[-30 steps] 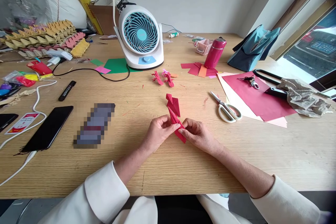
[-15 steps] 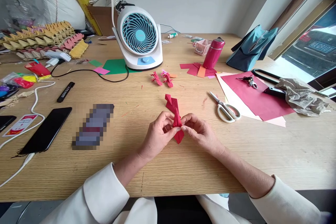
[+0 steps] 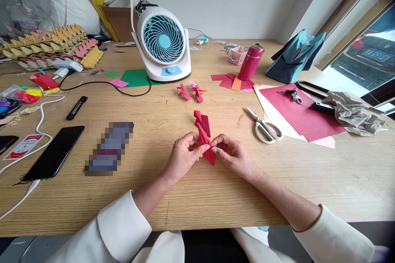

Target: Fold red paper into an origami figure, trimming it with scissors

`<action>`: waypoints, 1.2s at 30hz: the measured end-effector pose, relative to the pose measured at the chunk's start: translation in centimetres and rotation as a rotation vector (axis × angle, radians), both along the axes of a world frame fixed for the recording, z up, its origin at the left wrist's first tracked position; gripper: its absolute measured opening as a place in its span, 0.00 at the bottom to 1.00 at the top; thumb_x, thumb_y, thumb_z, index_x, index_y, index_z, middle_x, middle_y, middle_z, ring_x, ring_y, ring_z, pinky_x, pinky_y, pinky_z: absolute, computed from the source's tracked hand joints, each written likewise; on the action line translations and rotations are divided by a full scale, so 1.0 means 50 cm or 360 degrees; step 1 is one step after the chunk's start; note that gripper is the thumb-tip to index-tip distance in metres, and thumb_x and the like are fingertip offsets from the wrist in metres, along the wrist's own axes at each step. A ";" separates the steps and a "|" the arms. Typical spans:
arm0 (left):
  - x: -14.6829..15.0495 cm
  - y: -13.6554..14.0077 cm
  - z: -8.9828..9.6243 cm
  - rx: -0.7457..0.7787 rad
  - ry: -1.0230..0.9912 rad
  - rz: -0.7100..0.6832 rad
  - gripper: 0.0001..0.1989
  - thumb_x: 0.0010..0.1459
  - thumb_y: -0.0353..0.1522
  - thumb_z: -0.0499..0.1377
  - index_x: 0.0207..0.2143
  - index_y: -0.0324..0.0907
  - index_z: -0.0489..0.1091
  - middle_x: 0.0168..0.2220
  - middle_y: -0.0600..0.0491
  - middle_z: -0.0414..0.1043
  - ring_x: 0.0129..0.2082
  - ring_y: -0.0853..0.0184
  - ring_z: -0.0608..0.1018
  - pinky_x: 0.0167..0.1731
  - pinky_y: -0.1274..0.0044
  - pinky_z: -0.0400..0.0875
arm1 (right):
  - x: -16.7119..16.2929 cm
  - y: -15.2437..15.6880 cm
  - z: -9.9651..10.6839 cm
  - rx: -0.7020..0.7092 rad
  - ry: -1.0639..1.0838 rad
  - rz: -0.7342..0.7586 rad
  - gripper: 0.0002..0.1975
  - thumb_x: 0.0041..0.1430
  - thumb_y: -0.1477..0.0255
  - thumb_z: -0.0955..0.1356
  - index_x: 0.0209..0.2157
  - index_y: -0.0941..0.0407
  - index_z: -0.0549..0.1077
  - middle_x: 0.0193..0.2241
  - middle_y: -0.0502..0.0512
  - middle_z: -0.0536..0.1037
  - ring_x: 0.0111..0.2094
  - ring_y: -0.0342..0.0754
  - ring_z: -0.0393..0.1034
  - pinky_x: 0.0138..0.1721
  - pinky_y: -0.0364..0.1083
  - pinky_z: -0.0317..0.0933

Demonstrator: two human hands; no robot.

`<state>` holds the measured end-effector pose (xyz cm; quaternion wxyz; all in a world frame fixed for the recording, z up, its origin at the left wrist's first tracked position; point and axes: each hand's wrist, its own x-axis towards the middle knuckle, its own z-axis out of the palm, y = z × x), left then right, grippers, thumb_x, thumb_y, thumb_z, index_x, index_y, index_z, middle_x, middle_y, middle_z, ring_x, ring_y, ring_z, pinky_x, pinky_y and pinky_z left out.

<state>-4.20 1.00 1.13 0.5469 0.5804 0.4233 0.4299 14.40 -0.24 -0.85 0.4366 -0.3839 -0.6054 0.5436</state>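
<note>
Between my two hands is a red piece of folded paper (image 3: 210, 157), with narrow pleats at its upper end and a flat point toward me. My left hand (image 3: 185, 154) pinches its left side, thumb on top. On the other side my right hand (image 3: 232, 153) grips the edge between thumb and fingers. Just beyond lies another folded red paper (image 3: 203, 120) on the table. Farther back sit two finished-looking red paper figures (image 3: 184, 92), small and many-pointed. White-handled scissors (image 3: 266, 128) rest to the right of my right hand.
A white fan (image 3: 164, 45) stands at the back. Left are a black marker (image 3: 77, 108), a phone (image 3: 55, 152), a pixelated device (image 3: 109, 148) and cables. To the right are red sheets (image 3: 296, 111) with keys (image 3: 293, 95), a pink bottle (image 3: 251, 62) and a teal bag (image 3: 294, 57).
The pleated end of the held paper has tilted to the left, and its near point has shifted slightly right. Both hands keep their pinch in nearly the same place.
</note>
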 end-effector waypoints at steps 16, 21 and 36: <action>0.003 0.011 -0.007 -0.0144 -0.0289 0.0215 0.14 0.53 0.38 0.67 0.31 0.39 0.66 0.22 0.61 0.66 0.17 0.77 0.67 0.17 0.83 0.65 | -0.013 -0.002 0.002 -0.0103 0.0187 0.0193 0.17 0.61 0.61 0.71 0.47 0.54 0.66 0.34 0.52 0.72 0.34 0.45 0.68 0.35 0.45 0.67; 0.003 0.013 -0.003 -0.0359 -0.0381 0.0327 0.17 0.48 0.39 0.70 0.30 0.39 0.66 0.20 0.60 0.68 0.17 0.76 0.68 0.17 0.84 0.66 | -0.002 -0.008 0.011 0.0243 -0.0209 0.0048 0.19 0.62 0.70 0.69 0.53 0.53 0.64 0.35 0.50 0.71 0.34 0.44 0.67 0.36 0.45 0.64; -0.078 0.042 0.033 0.0264 0.0211 0.0540 0.14 0.56 0.40 0.65 0.41 0.41 0.70 0.39 0.51 0.75 0.41 0.67 0.77 0.41 0.76 0.74 | 0.029 -0.002 0.029 0.0130 -0.0406 0.0069 0.03 0.61 0.71 0.69 0.33 0.56 0.72 0.29 0.49 0.73 0.29 0.42 0.65 0.31 0.42 0.59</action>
